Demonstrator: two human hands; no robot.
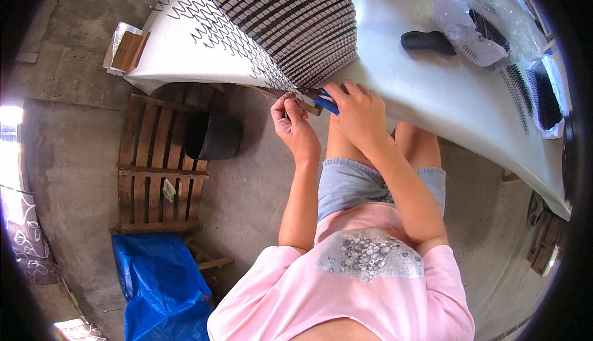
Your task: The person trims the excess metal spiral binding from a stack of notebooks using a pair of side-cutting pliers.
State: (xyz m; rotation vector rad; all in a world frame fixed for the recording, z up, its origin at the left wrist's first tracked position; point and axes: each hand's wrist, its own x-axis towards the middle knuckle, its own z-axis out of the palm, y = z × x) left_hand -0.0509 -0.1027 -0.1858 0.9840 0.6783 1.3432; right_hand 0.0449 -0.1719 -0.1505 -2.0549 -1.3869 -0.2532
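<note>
At the near edge of the white-covered table (pixel 432 94), just in front of the person's lap, both hands work close together at the lowest corner of a dark wire panel (pixel 296 17).

Right hand (pixel 358 112): fingers closed around a blue-handled tool (pixel 327 104), its kind not fully clear, probably pliers. Long axis of tool lies roughly crosswise, left to right; handles sit on the right under the fingers, dark head points left toward the other hand and the panel corner. Whether the tool's jaws bite on wire: cannot tell.

Left hand (pixel 298 132): raised just left of the tool's head, fingers curled, thumb near forefinger, fingertips at the panel corner. Too small to tell whether they pinch a wire.

Panel: dark bands over a pale ground, narrowing toward the hands. Long axis slants from the upper left down to this corner at lower right. Along its left border, loose wavy wires (pixel 213 23) follow the same slant.

Right part of table: black oblong item (pixel 427 43), clear plastic bag (pixel 494 8), black wire strips (pixel 517 99), white package (pixel 559 88) with dark mesh in it. Left end: brown block (pixel 131 51).

Floor, left side: black bucket (pixel 216 136) beside slatted wooden pallet (pixel 162 149); blue tarp (pixel 162 285) nearer the person.
</note>
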